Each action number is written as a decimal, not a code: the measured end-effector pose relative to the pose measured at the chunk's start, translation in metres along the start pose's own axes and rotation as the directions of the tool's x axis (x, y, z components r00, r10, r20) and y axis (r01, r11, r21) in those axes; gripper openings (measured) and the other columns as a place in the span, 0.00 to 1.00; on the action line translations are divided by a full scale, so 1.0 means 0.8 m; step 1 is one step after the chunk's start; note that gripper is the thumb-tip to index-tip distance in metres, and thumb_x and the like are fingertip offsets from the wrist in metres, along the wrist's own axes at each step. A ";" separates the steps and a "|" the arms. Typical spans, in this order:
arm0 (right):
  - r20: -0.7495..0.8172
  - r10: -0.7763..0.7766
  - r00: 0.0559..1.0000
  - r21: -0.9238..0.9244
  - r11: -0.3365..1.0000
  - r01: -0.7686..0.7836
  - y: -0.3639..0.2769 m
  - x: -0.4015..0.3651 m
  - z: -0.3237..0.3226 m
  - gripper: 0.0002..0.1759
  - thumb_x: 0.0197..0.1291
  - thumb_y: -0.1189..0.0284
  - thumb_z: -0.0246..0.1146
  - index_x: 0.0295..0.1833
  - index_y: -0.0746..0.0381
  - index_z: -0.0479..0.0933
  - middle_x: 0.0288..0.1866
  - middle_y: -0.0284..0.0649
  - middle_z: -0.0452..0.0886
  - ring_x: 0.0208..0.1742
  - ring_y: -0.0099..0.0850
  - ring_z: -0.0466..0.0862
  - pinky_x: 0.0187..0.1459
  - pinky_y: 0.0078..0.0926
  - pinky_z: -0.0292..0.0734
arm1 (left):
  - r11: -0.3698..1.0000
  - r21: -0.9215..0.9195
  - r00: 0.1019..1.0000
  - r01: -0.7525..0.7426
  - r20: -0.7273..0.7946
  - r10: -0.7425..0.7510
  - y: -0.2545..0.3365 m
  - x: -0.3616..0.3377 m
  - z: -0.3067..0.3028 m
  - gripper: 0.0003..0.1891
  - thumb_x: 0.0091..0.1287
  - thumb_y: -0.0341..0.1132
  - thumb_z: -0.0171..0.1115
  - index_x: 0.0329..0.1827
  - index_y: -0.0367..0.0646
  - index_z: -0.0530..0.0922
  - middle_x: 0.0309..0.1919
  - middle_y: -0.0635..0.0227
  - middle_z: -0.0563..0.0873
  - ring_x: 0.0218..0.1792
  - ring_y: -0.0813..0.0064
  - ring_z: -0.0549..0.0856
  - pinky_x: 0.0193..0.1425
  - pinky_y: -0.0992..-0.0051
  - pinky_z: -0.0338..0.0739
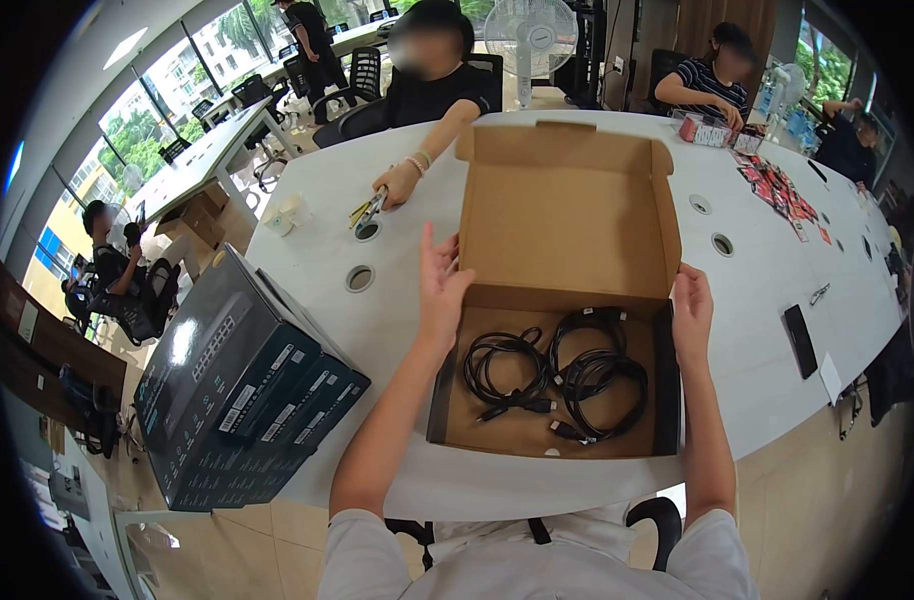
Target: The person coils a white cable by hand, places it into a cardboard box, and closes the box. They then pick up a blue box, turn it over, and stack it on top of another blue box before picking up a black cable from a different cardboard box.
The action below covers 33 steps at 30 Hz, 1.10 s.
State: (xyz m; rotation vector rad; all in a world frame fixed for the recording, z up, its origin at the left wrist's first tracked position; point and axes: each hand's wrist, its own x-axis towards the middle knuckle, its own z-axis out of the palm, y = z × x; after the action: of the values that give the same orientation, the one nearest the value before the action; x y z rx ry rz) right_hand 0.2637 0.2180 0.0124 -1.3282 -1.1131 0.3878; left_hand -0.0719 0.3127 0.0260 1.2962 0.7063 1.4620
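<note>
An open cardboard box (557, 445) lies in front of me on the white table, its brown lid (569, 215) raised at the far side. Coiled black cables (507, 370) rest inside, with another coil (602, 385) to their right. My left hand (443, 280) is at the lid's left edge near the hinge, fingers apart, the thumb by the cardboard. At the right edge, where lid and box wall meet, is my right hand (692, 300); its fingers are partly hidden behind the cardboard, so its grip is unclear.
Dark printed boxes (247, 390) are stacked at the left table edge. Across the white table (397, 330), a person's hand (399, 185) holds a metal tool. A black phone-like object (800, 341), red packets (777, 195) and round cable holes (360, 278) are on the table.
</note>
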 end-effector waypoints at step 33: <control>0.650 0.334 0.682 0.123 0.840 -0.529 -0.078 -0.166 -0.147 0.54 0.68 0.41 0.57 0.83 0.61 0.40 0.80 0.58 0.54 0.73 0.44 0.70 0.71 0.39 0.63 | 0.939 0.112 0.945 0.324 -0.093 -0.315 0.068 -0.302 -0.045 0.43 0.73 0.56 0.54 0.79 0.30 0.55 0.75 0.53 0.66 0.76 0.64 0.64 0.79 0.67 0.55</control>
State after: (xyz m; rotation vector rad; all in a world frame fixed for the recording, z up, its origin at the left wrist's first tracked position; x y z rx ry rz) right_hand 0.2748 0.0316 0.0299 -1.2056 -1.1730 1.3840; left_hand -0.1445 0.0775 -0.0199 1.1609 1.0222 1.2195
